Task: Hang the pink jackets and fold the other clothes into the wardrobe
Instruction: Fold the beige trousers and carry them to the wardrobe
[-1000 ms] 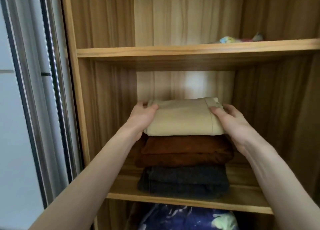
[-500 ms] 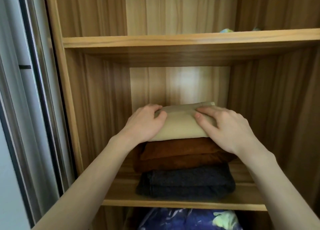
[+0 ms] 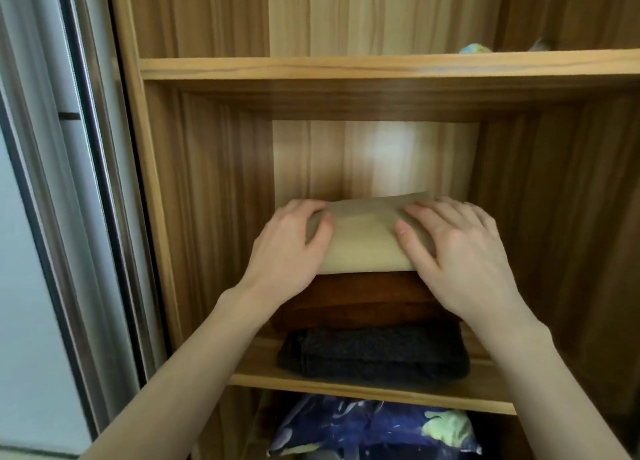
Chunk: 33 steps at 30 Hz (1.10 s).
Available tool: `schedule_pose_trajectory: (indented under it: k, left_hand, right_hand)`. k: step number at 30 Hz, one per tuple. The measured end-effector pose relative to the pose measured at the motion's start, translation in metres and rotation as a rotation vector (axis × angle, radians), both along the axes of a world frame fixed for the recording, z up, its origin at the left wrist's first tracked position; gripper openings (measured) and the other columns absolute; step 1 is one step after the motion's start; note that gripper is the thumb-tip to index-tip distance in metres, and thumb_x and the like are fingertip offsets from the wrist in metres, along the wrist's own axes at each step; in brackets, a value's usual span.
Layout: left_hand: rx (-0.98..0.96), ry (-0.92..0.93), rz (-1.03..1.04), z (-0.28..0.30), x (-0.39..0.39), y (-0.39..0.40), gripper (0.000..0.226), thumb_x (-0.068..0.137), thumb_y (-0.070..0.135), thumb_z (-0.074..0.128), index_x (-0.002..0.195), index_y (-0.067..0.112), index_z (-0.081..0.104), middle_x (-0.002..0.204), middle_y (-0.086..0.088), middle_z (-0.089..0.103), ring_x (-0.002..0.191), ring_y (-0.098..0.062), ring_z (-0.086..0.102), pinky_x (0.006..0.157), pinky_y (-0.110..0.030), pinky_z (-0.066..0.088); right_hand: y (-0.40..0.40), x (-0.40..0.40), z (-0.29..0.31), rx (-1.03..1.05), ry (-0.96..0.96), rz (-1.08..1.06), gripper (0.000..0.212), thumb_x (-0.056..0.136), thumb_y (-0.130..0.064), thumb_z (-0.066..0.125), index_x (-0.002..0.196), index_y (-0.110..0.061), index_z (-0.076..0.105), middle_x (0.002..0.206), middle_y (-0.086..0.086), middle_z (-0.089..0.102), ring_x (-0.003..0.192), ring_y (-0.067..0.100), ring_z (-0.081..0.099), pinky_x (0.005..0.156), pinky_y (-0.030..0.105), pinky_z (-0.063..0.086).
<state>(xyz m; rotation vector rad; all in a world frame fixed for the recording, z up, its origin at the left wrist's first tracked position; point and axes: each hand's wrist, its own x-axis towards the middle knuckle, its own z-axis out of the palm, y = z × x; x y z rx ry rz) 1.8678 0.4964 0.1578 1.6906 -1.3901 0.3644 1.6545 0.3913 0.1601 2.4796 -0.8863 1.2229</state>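
A folded beige garment [image 3: 363, 241] lies on top of a stack inside the wooden wardrobe, on its middle shelf [image 3: 363, 388]. Under it sits a folded brown garment [image 3: 360, 302], and under that a folded dark grey one [image 3: 374, 354]. My left hand [image 3: 287, 251] rests on the beige garment's left end with the fingers spread flat over it. My right hand [image 3: 457, 251] presses flat on its right end, covering that side and part of the brown garment.
The upper shelf [image 3: 381, 66] holds small colourful items [image 3: 474, 48] at the right. Below the middle shelf lies blue patterned fabric [image 3: 374, 428]. A sliding door frame [image 3: 93, 182] stands at the left. Wooden side walls close in the compartment on both sides.
Both hands moved from the beige garment's ends onto its top and now press it down flat. The garment sits lower and deeper on the stack.
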Motion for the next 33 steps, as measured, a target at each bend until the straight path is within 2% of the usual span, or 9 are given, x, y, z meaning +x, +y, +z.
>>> schedule_pose_trajectory:
  k: [4, 8, 11, 14, 16, 19, 22, 29, 33]
  left_hand:
    - [-0.201, -0.156, 0.173, -0.015, -0.009, 0.039, 0.039, 0.108, 0.036, 0.049, 0.139, 0.015, 0.063, 0.14, 0.002, 0.06, 0.137, -0.01, 0.047, 0.115, -0.03, 0.038]
    - [-0.466, -0.339, 0.4, -0.031, 0.007, 0.089, 0.032, 0.102, 0.018, 0.058, 0.131, 0.006, 0.065, 0.141, -0.01, 0.059, 0.142, -0.025, 0.047, 0.119, -0.045, 0.037]
    - [-0.483, -0.369, 0.537, -0.038, 0.026, 0.115, 0.047, 0.1, 0.016, 0.058, 0.144, 0.001, 0.053, 0.156, -0.019, 0.045, 0.151, -0.032, 0.036, 0.124, -0.051, 0.029]
    - [-0.426, -0.314, 0.576, -0.042, 0.041, 0.126, 0.066, 0.103, 0.019, 0.058, 0.16, 0.0, 0.03, 0.171, -0.019, 0.021, 0.161, -0.028, 0.015, 0.131, -0.042, 0.014]
    - [-0.438, -0.328, 0.552, -0.046, 0.049, 0.127, 0.075, 0.104, 0.019, 0.059, 0.164, -0.001, 0.019, 0.174, -0.021, 0.008, 0.163, -0.028, 0.006, 0.132, -0.039, 0.009]
    - [-0.456, -0.288, 0.39, -0.052, 0.056, 0.128, 0.078, 0.102, 0.017, 0.058, 0.165, 0.001, 0.015, 0.176, -0.014, 0.006, 0.163, -0.026, 0.008, 0.132, -0.041, 0.013]
    - [-0.479, -0.271, 0.313, -0.055, 0.062, 0.131, 0.076, 0.097, 0.011, 0.058, 0.163, 0.0, 0.022, 0.174, -0.013, 0.016, 0.162, -0.027, 0.015, 0.131, -0.042, 0.018]
    - [-0.546, -0.282, 0.148, -0.057, 0.058, 0.131, 0.066, 0.086, -0.003, 0.059, 0.148, -0.01, 0.039, 0.167, -0.026, 0.028, 0.159, -0.037, 0.024, 0.128, -0.054, 0.026]
    - [-0.56, -0.301, 0.06, -0.059, 0.048, 0.128, 0.061, 0.083, -0.006, 0.06, 0.142, -0.007, 0.044, 0.164, -0.027, 0.032, 0.157, -0.039, 0.027, 0.128, -0.05, 0.026]
  right_hand:
    - [0.017, 0.012, -0.009, -0.133, -0.113, 0.066, 0.054, 0.108, -0.047, 0.04, 0.148, -0.014, 0.056, 0.153, 0.009, 0.054, 0.15, 0.025, 0.04, 0.128, 0.047, 0.02]
    - [0.045, 0.039, -0.029, -0.167, -0.202, 0.307, 0.051, 0.108, -0.043, 0.047, 0.148, -0.013, 0.055, 0.152, 0.007, 0.054, 0.15, 0.022, 0.039, 0.129, 0.043, 0.017]
    - [0.072, 0.059, -0.046, -0.144, -0.196, 0.404, 0.051, 0.107, -0.044, 0.047, 0.148, -0.013, 0.055, 0.153, 0.006, 0.054, 0.15, 0.02, 0.04, 0.129, 0.045, 0.018]
    - [0.093, 0.074, -0.055, -0.111, -0.154, 0.439, 0.053, 0.107, -0.046, 0.046, 0.151, -0.017, 0.051, 0.155, 0.003, 0.051, 0.151, 0.017, 0.037, 0.13, 0.041, 0.016]
    - [0.102, 0.083, -0.057, -0.102, -0.135, 0.447, 0.055, 0.107, -0.048, 0.045, 0.153, -0.018, 0.048, 0.157, 0.002, 0.05, 0.153, 0.016, 0.035, 0.13, 0.041, 0.015]
    - [0.111, 0.096, -0.056, -0.078, -0.114, 0.425, 0.057, 0.107, -0.049, 0.044, 0.156, -0.02, 0.045, 0.159, 0.001, 0.047, 0.154, 0.014, 0.031, 0.13, 0.042, 0.016]
    - [0.118, 0.105, -0.055, -0.072, -0.098, 0.384, 0.059, 0.108, -0.05, 0.042, 0.158, -0.02, 0.042, 0.161, 0.001, 0.045, 0.155, 0.015, 0.029, 0.13, 0.042, 0.016]
    - [0.13, 0.107, -0.059, -0.078, -0.117, 0.283, 0.06, 0.107, -0.048, 0.046, 0.158, -0.017, 0.042, 0.16, 0.004, 0.046, 0.155, 0.017, 0.031, 0.13, 0.042, 0.017]
    - [0.136, 0.105, -0.059, -0.089, -0.113, 0.234, 0.06, 0.107, -0.047, 0.048, 0.157, -0.016, 0.043, 0.159, 0.004, 0.047, 0.154, 0.018, 0.032, 0.129, 0.044, 0.019]
